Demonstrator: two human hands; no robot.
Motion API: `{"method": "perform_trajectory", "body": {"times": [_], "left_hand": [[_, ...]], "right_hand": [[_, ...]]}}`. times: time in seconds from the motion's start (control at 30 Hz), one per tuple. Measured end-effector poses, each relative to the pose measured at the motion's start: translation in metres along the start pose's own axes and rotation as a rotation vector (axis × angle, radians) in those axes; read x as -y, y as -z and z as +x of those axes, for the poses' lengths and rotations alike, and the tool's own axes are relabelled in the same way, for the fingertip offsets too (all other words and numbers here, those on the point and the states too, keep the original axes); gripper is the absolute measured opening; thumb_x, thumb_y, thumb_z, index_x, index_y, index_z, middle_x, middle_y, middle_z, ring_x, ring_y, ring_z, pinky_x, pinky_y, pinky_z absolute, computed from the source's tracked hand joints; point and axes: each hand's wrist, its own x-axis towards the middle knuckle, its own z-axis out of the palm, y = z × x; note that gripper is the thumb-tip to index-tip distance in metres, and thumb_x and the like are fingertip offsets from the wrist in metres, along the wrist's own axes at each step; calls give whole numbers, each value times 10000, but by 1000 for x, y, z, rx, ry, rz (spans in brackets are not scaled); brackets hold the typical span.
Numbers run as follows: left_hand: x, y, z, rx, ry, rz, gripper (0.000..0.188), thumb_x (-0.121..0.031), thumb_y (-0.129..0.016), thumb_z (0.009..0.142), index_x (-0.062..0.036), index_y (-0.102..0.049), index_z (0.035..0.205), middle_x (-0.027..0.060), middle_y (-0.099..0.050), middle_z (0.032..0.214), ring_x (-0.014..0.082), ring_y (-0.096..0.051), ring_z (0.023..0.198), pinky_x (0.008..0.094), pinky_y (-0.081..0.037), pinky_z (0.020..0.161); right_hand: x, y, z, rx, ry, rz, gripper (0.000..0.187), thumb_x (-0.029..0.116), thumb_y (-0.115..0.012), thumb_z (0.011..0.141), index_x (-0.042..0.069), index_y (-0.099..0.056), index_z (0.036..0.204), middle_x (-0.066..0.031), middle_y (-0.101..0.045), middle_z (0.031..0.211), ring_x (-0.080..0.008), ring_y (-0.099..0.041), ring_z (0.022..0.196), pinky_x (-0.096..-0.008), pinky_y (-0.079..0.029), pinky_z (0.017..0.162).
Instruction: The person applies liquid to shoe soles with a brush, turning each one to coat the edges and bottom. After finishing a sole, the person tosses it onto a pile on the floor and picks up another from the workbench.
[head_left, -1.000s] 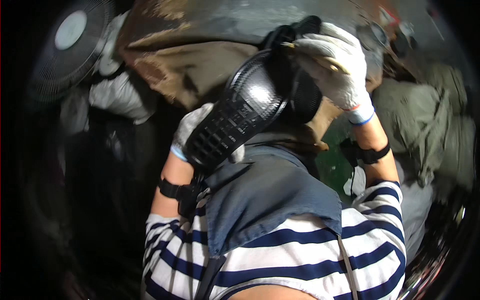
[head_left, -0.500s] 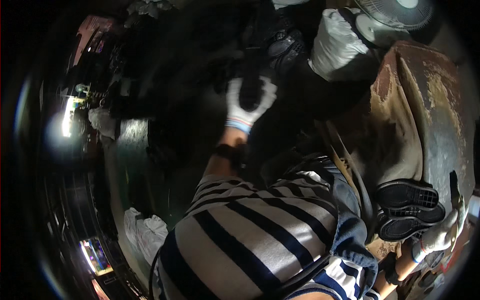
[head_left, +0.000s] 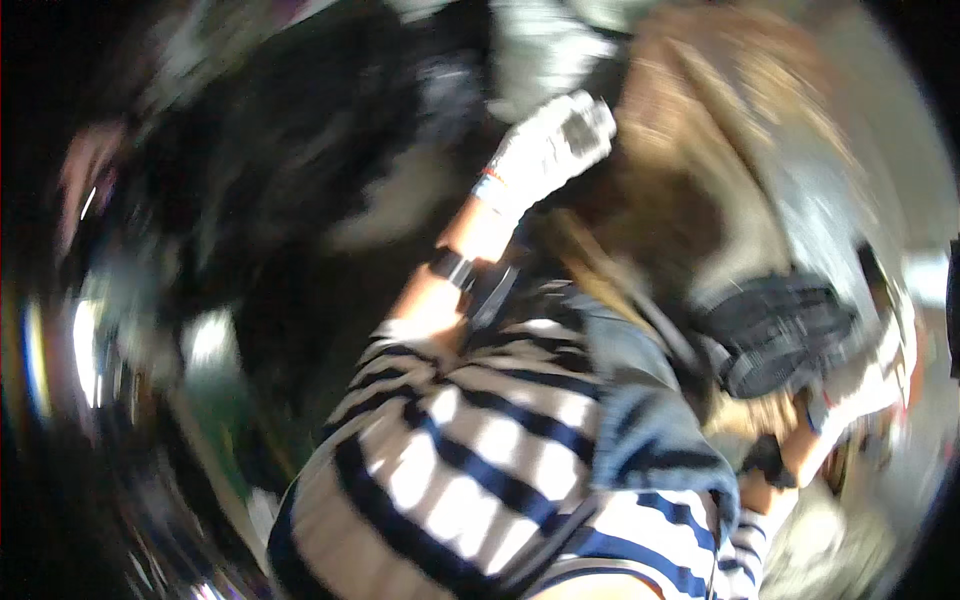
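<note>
While motion blurs much of the view, black soles (head_left: 772, 335) lie overlapping at the edge of a worn bench (head_left: 805, 205), just right of the blue apron (head_left: 630, 385), a spot that likely keeps them within easy reach. Right beside them is the gloved right hand (head_left: 872, 372), perhaps set there to steady the pile, though blur hides whether it touches them. A thin dark piece (head_left: 872, 270) juts above its fingers; whether that grip is pinching the piece cannot be told. Well apart, the gloved left hand (head_left: 555, 145) hangs off the bench's left side, fingers curled, a dark patch (head_left: 580, 132) showing among them; whether its grip has anything in it is equally unclear. The white gloves (head_left: 528, 160) presumably guard the skin. Black bands (head_left: 452, 267) circle both forearms, a striped shirt (head_left: 440, 440) fills the foreground, and a pale sack (head_left: 545, 60) sits beyond the left hand.
</note>
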Motion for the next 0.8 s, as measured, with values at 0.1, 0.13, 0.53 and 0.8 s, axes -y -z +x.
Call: {"method": "perform_trajectory", "body": {"times": [0.1, 0.13, 0.53, 0.8], "left_hand": [[134, -30, 29, 179, 383, 758, 564, -200, -627, 1020, 14, -440, 1507, 204, -593, 1427, 339, -604, 1281, 438, -490, 1104], [171, -42, 34, 214, 377, 1205, 642, -222, -646, 1006, 19, -386, 1542, 222, -557, 1469, 356, -572, 1322, 434, -462, 1126], [282, -54, 72, 191, 457, 1322, 816, -54, -693, 913, 70, -256, 1591, 210, -524, 1475, 268, -558, 1309, 345, -449, 1117], [274, -105, 98, 266, 414, 1417, 623, -114, -693, 791, 118, -584, 1360, 188, -649, 1316, 268, -607, 1195, 353, -454, 1075]], "right_hand": [[1, -28, -21, 10, -429, 529, 276, 44, -640, 1003, -4, -672, 1273, -136, -715, 1250, -242, -690, 1121, -342, -543, 990], [-2, -19, -22, -60, -562, 701, 273, 43, -639, 1003, -15, -673, 1268, -134, -715, 1249, -231, -686, 1125, -337, -538, 993], [-209, 15, -110, -120, -497, -50, 214, 153, -663, 929, 112, -747, 1122, -85, -712, 1233, -236, -654, 1142, -339, -506, 999], [-255, 7, -105, 561, -373, -708, 262, 304, -574, 931, 188, -806, 973, -84, -791, 955, -259, -770, 884, -392, -596, 733]]}}
